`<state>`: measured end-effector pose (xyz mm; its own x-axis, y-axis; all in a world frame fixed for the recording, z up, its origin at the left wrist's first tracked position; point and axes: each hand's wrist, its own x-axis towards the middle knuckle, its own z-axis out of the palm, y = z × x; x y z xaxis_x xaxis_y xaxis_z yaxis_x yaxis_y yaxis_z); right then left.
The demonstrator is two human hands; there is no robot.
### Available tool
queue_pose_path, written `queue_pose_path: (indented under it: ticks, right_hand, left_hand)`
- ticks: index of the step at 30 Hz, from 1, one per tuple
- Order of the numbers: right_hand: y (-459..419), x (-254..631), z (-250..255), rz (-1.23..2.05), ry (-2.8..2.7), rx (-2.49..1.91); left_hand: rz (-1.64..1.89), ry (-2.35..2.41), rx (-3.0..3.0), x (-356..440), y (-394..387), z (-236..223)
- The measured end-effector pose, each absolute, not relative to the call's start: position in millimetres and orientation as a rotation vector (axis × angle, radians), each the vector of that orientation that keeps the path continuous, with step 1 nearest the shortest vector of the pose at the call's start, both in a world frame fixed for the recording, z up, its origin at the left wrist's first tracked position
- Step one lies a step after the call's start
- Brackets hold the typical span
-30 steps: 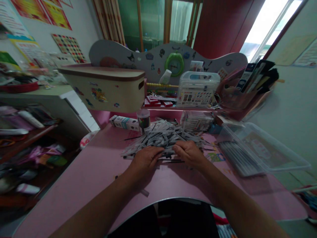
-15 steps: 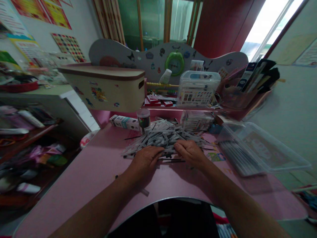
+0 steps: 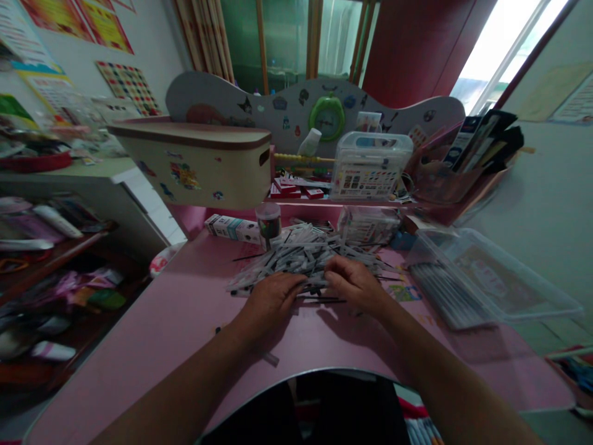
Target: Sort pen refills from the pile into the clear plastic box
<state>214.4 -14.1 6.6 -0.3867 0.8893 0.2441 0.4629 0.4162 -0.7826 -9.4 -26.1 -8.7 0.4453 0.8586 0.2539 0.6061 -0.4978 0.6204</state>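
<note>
And there's the pile of thin pens, heaped mid-counter, with both hands right on it! The left hand presses at its near edge, around 7 o'clock, and the right hand curls in at 5 o'clock. Both grips are bent over the pens, but whether either has hold of any, I can't tell. Around the pile on the pink counter: a small jar at 11 o'clock, a white carton just beside it, and a clear plastic box at 3 o'clock.

Dim room, glaring window far right.
Daylight blows out the panes; the shelves at left sink into shadow, and the wide lens bends the pink desk.
</note>
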Motion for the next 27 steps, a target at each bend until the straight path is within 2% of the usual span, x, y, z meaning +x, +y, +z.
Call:
queue_pose_path:
  ticks: [27]
  right_hand:
    - [-13.2, 215.5, 5.9, 0.756, -2.079, -1.154]
  left_hand:
    - [0.789, 1.23, 2.239, -9.2, -27.7, -11.0]
